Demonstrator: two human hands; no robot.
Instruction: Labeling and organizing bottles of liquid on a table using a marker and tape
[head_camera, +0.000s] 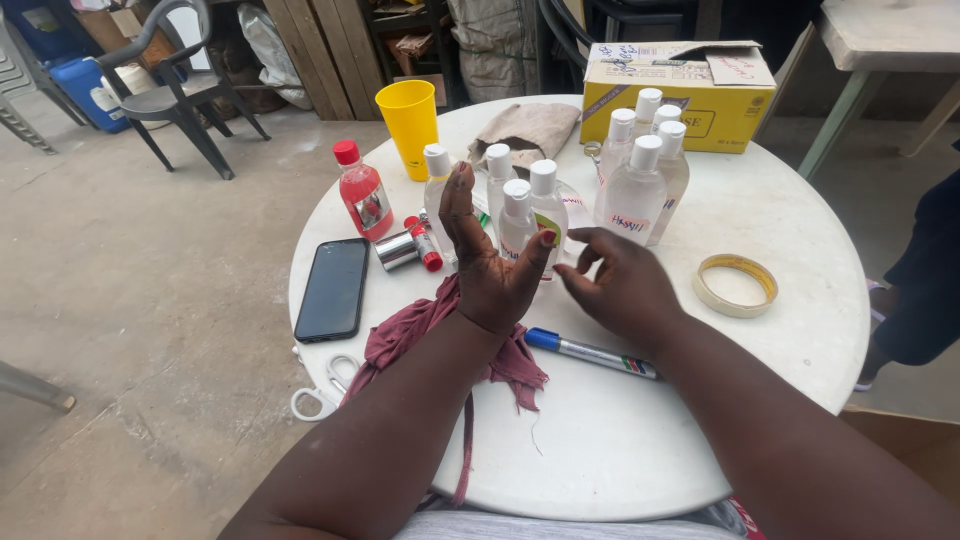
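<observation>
Hovering left hand (490, 265) fingers spread, right hand (625, 285) fingers loose, nothing grasped, beside clear bottles (530, 215)

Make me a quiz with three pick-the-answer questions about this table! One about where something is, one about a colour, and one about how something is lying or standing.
1. Where is the phone?
A. left of the maroon cloth
B. on the yellow box
C. inside the tape roll

2. What colour is the cup?
A. blue
B. yellow
C. green

3. How is the marker?
A. standing upright
B. lying flat on the table
C. held in the left hand

Answers:
1 A, the phone lies by the table's left edge, beside the cloth.
2 B, the cup is bright yellow.
3 B, it lies flat near the right hand, in neither hand.
</observation>
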